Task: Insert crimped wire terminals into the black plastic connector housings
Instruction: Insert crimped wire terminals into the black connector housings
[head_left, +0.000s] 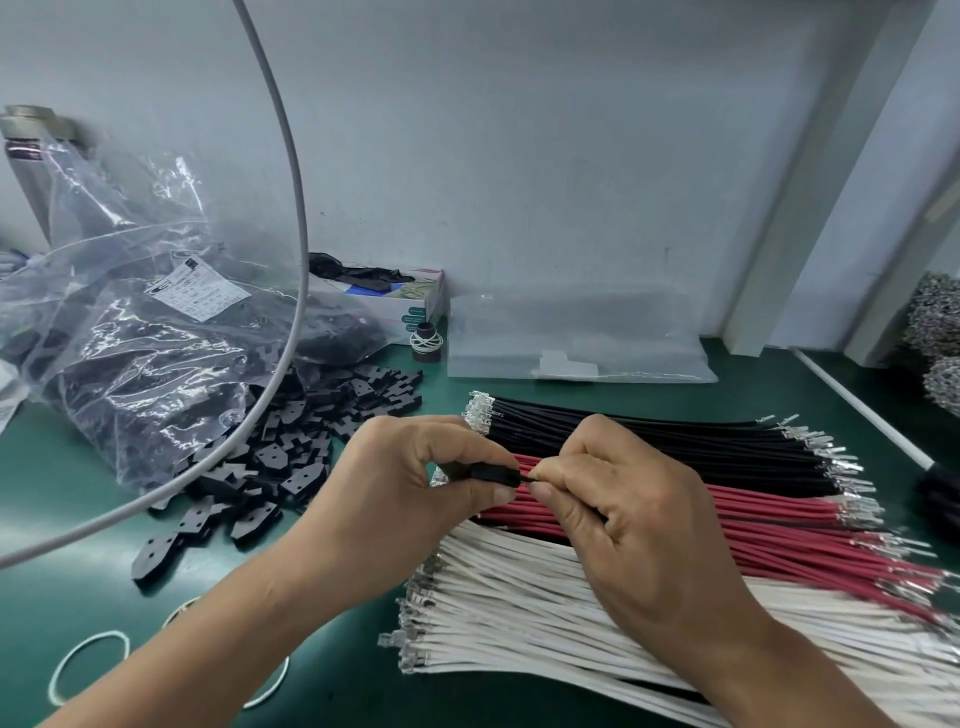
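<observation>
On the green bench (78, 467), the left hand (410, 483) pinches a black housing (493, 474) steady while the right hand (618, 499) pinches a wire end at its mouth, above sorted wire bundles (753, 525) within reach.

left hand (410, 483) pinches black housing (493, 474) | right hand (623, 499) pinches a wire, possibly black | above wire bundles (727, 519)

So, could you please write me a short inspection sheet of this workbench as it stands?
Surface: green mat.
Job's things: loose black housings; black wires, red wires, white wires in rows.
Clutter: clear bag of housings, small box, rubber bands.
Grippers: left hand holds a housing; right hand pinches a wire at it.
Cables: grey cable arcs overhead.
Surroundings: pale wall.
</observation>
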